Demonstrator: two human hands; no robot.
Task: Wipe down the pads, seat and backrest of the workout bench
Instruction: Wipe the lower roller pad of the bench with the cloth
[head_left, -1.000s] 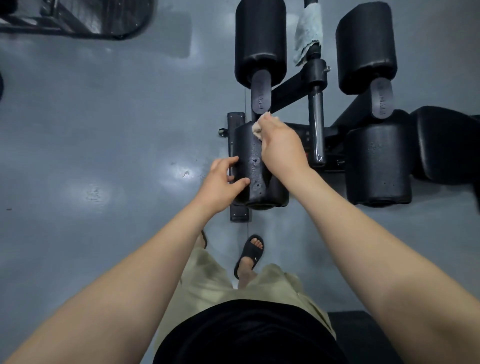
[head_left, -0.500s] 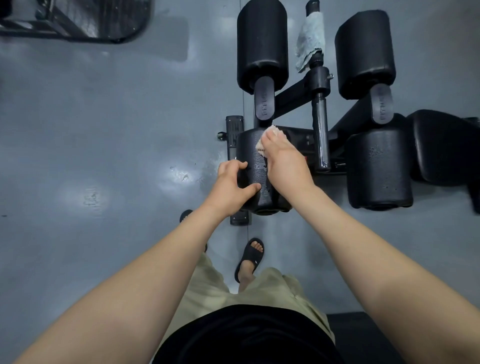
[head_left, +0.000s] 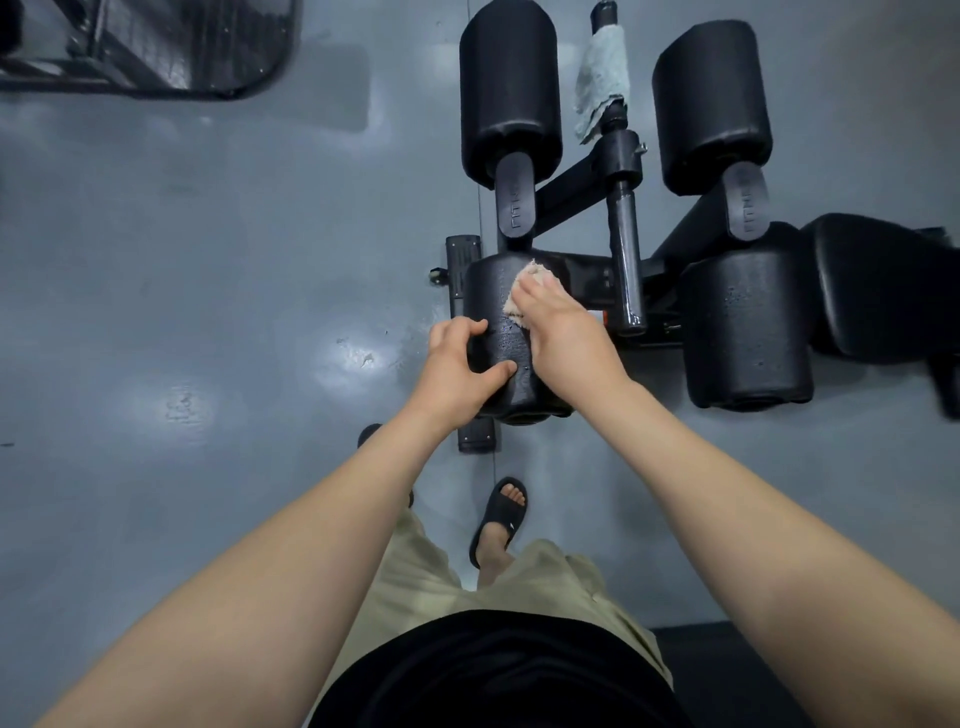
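Here, mid-frame, the left hand curls its fingers round the wet pad; the right hand, fingers flat, presses a beige cloth onto it.

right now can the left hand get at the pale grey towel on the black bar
Probably, once it lets go: the left hand grips the near black padded roller; nothing blocks the grey towel.
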